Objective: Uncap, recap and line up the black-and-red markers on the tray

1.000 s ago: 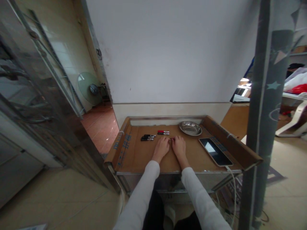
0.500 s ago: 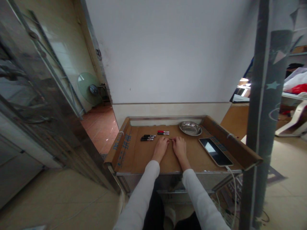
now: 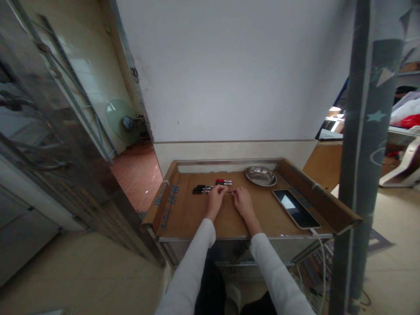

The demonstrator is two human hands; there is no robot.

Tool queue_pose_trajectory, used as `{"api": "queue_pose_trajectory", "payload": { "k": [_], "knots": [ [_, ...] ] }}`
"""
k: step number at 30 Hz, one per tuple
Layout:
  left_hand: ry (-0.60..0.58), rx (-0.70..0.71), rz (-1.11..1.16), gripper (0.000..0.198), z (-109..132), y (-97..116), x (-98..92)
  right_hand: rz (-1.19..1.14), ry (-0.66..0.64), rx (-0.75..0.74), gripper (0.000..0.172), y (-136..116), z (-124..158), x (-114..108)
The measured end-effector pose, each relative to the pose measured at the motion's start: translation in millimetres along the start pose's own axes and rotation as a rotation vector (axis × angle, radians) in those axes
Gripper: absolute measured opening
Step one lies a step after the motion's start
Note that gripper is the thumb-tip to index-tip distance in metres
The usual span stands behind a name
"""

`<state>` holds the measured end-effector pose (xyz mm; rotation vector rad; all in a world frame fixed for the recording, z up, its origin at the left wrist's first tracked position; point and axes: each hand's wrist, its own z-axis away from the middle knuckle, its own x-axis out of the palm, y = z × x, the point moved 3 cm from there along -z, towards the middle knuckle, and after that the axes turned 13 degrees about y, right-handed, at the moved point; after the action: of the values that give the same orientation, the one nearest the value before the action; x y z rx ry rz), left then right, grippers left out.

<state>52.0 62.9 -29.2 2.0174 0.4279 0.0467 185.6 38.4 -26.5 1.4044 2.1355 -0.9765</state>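
My left hand [image 3: 215, 199] and my right hand [image 3: 243, 202] rest on the cardboard-covered table [image 3: 183, 214], fingers curled. A thin dark marker [image 3: 230, 191] spans between their fingertips, and each hand pinches one end. It is too small to make out in detail. Just beyond my left hand lie black markers [image 3: 201, 189] side by side. Red-capped markers [image 3: 223, 181] lie a little farther back, apart from both hands.
A steel bowl [image 3: 261, 176] sits at the back right of the table. A tablet [image 3: 296, 208] lies at the right with a white cable [image 3: 320, 258] hanging off the front edge. Raised cardboard flaps border both sides. A grey patterned pole [image 3: 361, 153] stands at the right.
My left hand has moved forward and left, toward the black markers. My right hand has shifted slightly left. The hands are now a little apart, with the thin marker showing between them.
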Motion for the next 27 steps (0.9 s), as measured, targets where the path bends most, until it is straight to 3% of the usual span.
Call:
{"api": "queue_pose_trajectory", "payload": {
  "k": [6,13,21,27],
  "knots": [
    [0.006,-0.087,0.129,0.017,0,-3,0.6,-0.079,0.118,0.028,0.020,3,0,-1],
    [-0.001,-0.135,0.239,0.021,0,-6,1.9,-0.111,0.099,0.021,0.021,2,0,-2],
    [-0.060,-0.095,0.185,0.016,0,-7,5.7,-0.221,0.032,-0.046,0.022,-3,0,-1],
    [-0.091,0.093,-0.025,0.015,2,4,4.9,-0.187,0.015,-0.002,0.023,-2,1,-5]
  ]
}}
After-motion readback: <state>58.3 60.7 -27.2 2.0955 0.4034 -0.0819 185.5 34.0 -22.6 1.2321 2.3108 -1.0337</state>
